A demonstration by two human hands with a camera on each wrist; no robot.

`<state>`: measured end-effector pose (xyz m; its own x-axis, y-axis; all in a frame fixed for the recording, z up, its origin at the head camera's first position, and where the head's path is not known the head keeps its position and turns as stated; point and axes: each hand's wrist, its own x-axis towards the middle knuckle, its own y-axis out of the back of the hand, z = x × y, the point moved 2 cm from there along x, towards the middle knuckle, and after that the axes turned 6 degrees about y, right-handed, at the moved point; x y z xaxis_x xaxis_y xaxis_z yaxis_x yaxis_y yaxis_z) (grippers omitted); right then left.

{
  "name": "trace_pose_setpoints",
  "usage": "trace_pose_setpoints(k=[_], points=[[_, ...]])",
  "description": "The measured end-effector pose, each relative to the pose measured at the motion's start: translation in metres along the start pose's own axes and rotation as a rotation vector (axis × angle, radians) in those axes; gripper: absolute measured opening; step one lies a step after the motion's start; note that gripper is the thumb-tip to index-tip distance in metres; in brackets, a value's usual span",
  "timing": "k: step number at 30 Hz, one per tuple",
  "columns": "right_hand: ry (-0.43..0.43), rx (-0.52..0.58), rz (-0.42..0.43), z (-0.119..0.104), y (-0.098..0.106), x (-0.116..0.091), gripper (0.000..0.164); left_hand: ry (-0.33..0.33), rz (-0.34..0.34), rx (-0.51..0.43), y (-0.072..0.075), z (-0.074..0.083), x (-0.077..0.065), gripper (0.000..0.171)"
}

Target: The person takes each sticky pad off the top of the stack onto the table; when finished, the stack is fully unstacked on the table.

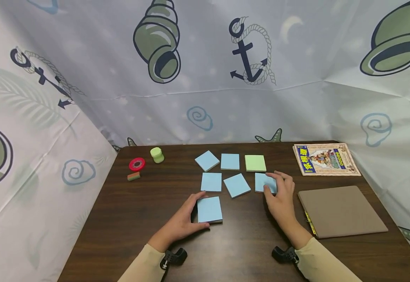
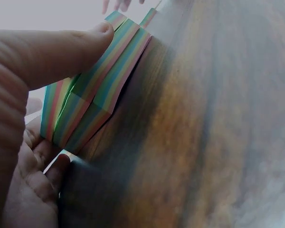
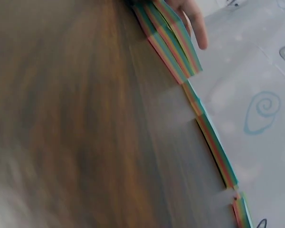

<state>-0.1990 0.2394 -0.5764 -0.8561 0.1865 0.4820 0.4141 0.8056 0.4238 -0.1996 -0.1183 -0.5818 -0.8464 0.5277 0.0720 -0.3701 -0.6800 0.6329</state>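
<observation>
My left hand (image 1: 180,223) holds a thick stack of sticky note pads (image 1: 209,209), blue on top, with thumb and fingers at opposite edges. Up close in the left wrist view, the stack's sides (image 2: 88,102) show striped coloured layers. At the right, my right hand (image 1: 282,196) grips a single blue sticky note pad (image 1: 263,182) between thumb and fingers. Between and behind the hands lie more blue pads (image 1: 211,182), some turned at an angle, and a green pad (image 1: 255,163). The right wrist view does not show the right hand's fingers.
At the far left sit a red ring-shaped roll (image 1: 141,163), a green cylindrical object (image 1: 157,156) and a small orange-and-green block (image 1: 133,176). Printed booklets (image 1: 326,159) and a grey-brown flat folder-like thing (image 1: 342,211) lie on the right. A patterned cloth (image 1: 205,70) hangs behind the table.
</observation>
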Motion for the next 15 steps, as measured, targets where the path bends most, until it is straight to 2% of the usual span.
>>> trace_pose_setpoints(k=[3,6,10,13,15], points=[[0.064,0.145,0.020,-0.008,-0.002,-0.003,0.035,0.011,-0.006,-0.007,0.000,0.001,0.001,0.106],[0.100,0.332,-0.036,-0.017,-0.008,-0.009,0.031,0.019,-0.006,-0.001,-0.001,0.001,0.001,0.106],[0.081,0.552,-0.236,-0.029,-0.025,-0.021,0.025,0.039,-0.002,0.013,-0.001,-0.001,0.000,0.107],[0.013,0.634,-0.387,-0.037,-0.038,-0.028,0.028,0.038,0.001,0.017,-0.002,-0.003,0.000,0.108],[-0.032,0.675,-0.442,-0.041,-0.046,-0.032,0.031,0.032,0.003,0.014,-0.002,-0.004,0.000,0.108]])
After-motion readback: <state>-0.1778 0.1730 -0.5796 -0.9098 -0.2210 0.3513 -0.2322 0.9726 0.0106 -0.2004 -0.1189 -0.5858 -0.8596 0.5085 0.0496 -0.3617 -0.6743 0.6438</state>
